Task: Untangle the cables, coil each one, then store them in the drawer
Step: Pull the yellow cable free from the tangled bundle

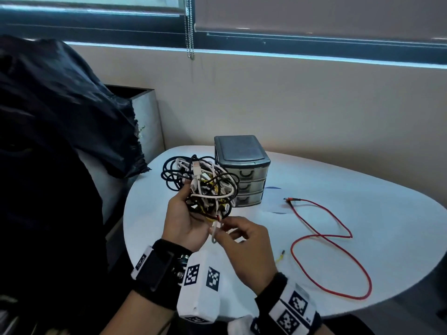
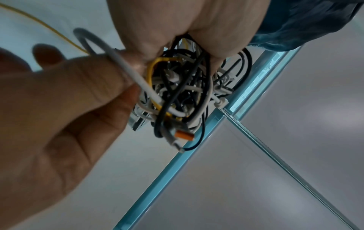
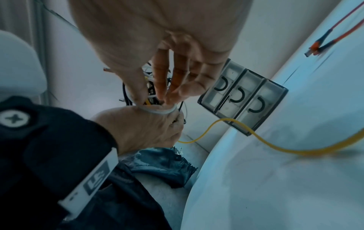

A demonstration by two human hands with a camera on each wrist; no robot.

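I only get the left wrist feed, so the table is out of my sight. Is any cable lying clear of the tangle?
Observer: Yes, a red cable lies uncoiled on the table.
Operator: And the drawers?
Observer: The drawer unit stands behind the tangle; all three drawers look shut.
Operator: Where does the yellow cable go?
Observer: It trails from the tangle onto the table and ends beside the red loop.

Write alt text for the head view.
The left hand holds a tangled cable bundle while the right hand pinches a white cable from it. Behind, a three-drawer organizer and a loose red cable rest on the white table.
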